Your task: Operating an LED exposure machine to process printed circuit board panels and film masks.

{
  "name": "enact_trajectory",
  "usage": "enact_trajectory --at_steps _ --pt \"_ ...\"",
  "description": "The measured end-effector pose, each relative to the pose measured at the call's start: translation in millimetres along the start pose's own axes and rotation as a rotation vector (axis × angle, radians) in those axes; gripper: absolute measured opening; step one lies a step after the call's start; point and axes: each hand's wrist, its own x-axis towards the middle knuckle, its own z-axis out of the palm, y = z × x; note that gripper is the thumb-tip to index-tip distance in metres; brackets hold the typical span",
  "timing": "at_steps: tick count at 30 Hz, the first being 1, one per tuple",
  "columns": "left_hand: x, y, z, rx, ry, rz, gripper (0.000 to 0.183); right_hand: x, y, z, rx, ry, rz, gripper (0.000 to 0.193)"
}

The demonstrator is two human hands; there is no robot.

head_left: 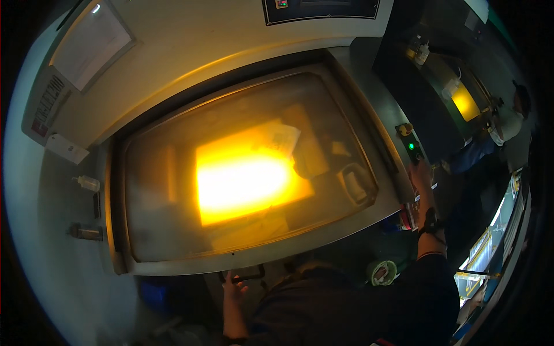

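Observation:
At the front edge of a large framed machine lid, my left hand [233, 284] is closed around the left end of a black handle [254, 278]. To the right, my right hand [420, 173] reaches up to a dark control box [408, 138] and touches its lower end, just below a glowing green button [411, 146]. The fingertips there are dark and hard to make out. Between my arms lies the lid's hazy window [156, 179], shut. Bright yellow light [245, 187] glows beneath it, and a pale sheet [284, 138] shows through beside the light.
A squeeze bottle [88, 183] and a small jar [86, 232] are at the left. A green container [382, 272] stands below my right forearm. At the far right another person [508, 127] is beside a similar lit machine [464, 104]. A framed paper [92, 43] hangs upper left.

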Motion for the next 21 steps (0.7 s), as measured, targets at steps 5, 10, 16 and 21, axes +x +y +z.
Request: enact_trajectory --at_steps 5,10,16,21 --pt "29 2 -68 0.204 -0.088 0.101 0.06 25 6 9 0.058 -0.033 0.069 0.056" --pt "73 -10 -116 0.155 -0.091 0.303 0.065 19 -3 -5 0.005 -0.063 0.104 0.053" --pt "96 2 -95 0.029 -0.063 0.105 0.058 -39 -74 11 -0.226 0.063 0.049 0.05" --pt "100 29 -110 -0.094 -0.419 0.132 0.048 -270 -213 94 0.28 0.043 -0.375 0.061"
